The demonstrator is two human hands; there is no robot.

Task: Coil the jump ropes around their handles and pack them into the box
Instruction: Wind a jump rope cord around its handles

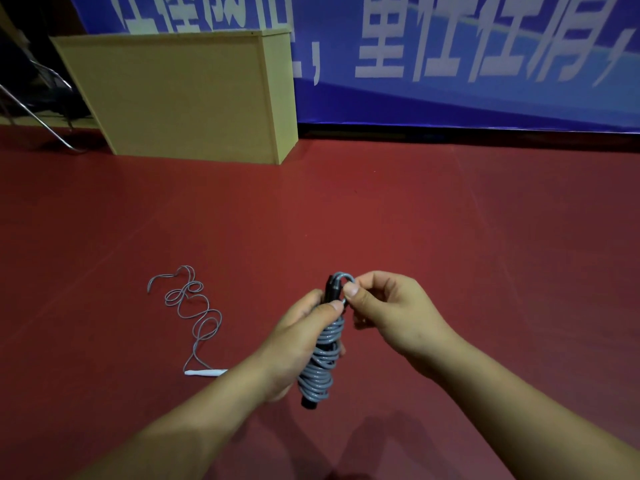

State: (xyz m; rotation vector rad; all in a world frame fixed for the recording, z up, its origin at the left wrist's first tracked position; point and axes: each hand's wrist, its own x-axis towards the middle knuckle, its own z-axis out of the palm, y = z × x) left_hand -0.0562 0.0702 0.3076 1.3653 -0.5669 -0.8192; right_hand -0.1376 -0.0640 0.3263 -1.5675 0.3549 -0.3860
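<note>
With the coiled grey rope (323, 355) gripped around its black handles (333, 289) by the left hand (294, 344), the last loop, pinched at the right hand's (391, 306) fingertips (351, 289), is best tucked snugly, apparently under a neighbouring turn.

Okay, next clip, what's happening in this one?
A person is winding a grey jump rope around its black handles. The left hand grips the coiled bundle, while the right hand pinches the last loop of rope at the top, near the handle ends. A second grey rope with a white handle lies loose and uncoiled on the red floor to the left. No packing box is clearly identifiable; a tan cabinet stands by the blue banner.
</note>
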